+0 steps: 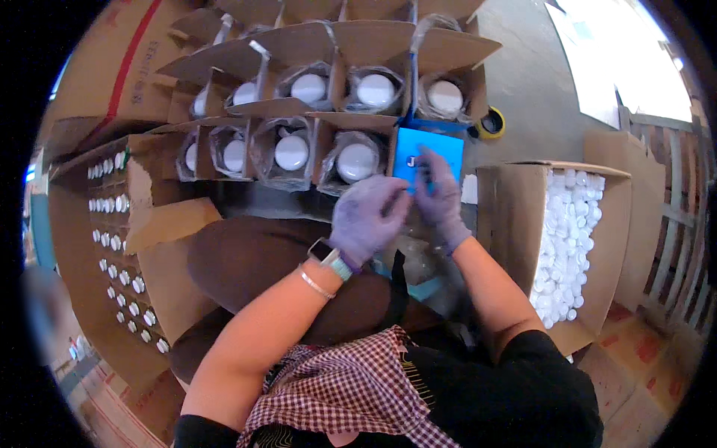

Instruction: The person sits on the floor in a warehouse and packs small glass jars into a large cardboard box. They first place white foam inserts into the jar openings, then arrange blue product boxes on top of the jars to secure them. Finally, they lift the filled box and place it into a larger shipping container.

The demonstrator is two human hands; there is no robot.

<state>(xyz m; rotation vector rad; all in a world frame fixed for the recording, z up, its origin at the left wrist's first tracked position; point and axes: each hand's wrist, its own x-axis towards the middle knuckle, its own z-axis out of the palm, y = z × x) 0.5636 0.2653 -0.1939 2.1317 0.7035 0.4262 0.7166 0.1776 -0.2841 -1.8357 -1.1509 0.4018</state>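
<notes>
Both my hands wear thin pale purple gloves. My left hand (pixel 367 218) is curled, thumb and fingers drawn together near the front edge of a blue box (pixel 441 140); whatever lies at the fingertips is too small to make out. Close beside it, my right hand (pixel 441 200) is raised over the front part of the box, its fingers smeared by motion. The blue box stands at the front right corner of a divided carton (pixel 448 48). White-lidded jars (pixel 356 162) in clear plastic bags sit in the carton's cells. Below my hands lies some crumpled clear plastic (pixel 417 255).
An open carton (pixel 515 175) of small white caps stands at right. At left is a carton (pixel 175 261) with rows of white-capped bottles. A yellow and black tape roll (pixel 491 123) lies on the floor beside the divided carton. A wooden pallet (pixel 676 216) stands far right.
</notes>
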